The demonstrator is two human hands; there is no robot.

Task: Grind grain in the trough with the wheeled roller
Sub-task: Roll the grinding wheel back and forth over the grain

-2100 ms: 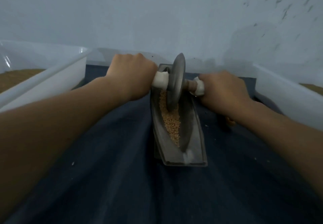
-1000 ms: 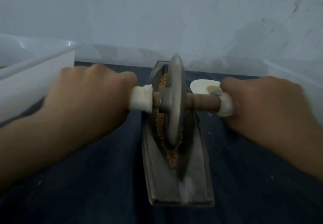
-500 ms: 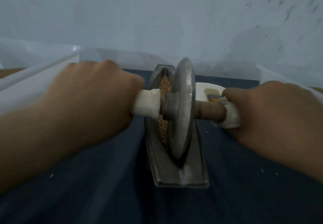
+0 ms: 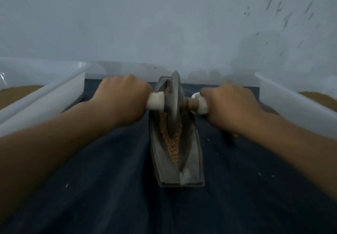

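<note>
Both hands grip the roller's handles, left hand (image 4: pixel 122 98) and right hand (image 4: pixel 229 106), with its wheel (image 4: pixel 174 104) standing in the grain (image 4: pixel 171 142) inside the trough (image 4: pixel 193 151).

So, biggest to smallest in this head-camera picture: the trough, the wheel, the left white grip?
1. trough
2. wheel
3. white grip
The trough's near end lies closer to the camera, which enlarges it somewhat.

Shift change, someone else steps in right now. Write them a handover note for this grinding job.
Both hands grip the wheeled roller: left hand on its left handle, right hand on its right.
The roller stands upright in the trough, toward the far half.
Grain lies along the trough floor, mostly nearer than the roller.
Done: grinding under way; fineness cannot be judged.
Left: roll over the near grain, probably several passes.
</note>
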